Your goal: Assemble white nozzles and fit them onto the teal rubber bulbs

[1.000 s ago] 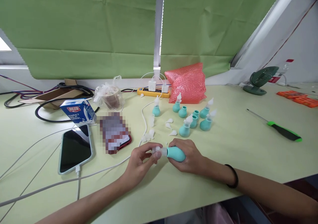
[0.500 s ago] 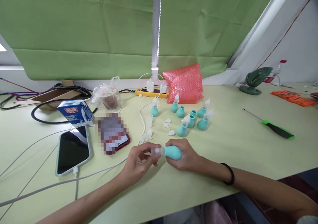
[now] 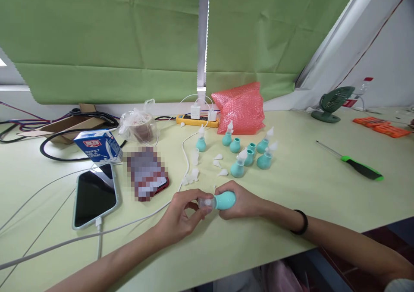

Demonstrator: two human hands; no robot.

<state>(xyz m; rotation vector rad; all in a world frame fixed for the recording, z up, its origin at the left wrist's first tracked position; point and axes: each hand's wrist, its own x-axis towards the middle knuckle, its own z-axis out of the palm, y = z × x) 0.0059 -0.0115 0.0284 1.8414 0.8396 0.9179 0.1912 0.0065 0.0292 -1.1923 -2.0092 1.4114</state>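
L hand (image 3: pixel 183 214) grips clear connector (image 3: pixel 206 202) betw. thumb & fingers, lower ctr. of frame; R hand (image 3: pixel 243 202) is closed around teal bulb (image 3: pixel 226 200), immed. to the right, bulb lying sideways w/ neck to frame left. Connector meets bulb neck, approx. in line; seating depth can't be determined. Beyond hands, ctr. to right of ctr., bench (image 3: pixel 310 197) carries five upright tipped bulbs (image 3: pixel 237 170) & three open-necked bulbs (image 3: pixel 235 146). Loose white tips (image 3: pixel 222 172) lie nr. ctr., clear pieces (image 3: pixel 190 178) just left of same. Screwdriver (image 3: pixel 362 167), green/blk. handle, at mid-right. Mid-left: dark-screened phone (image 3: pixel 95 195), red-cased phone (image 3: pixel 158 188), blue carton (image 3: pixel 98 146). Pink bubble-wrap (image 3: pixel 241 111) at upper ctr., beside yellow power strip (image 3: pixel 190 121).
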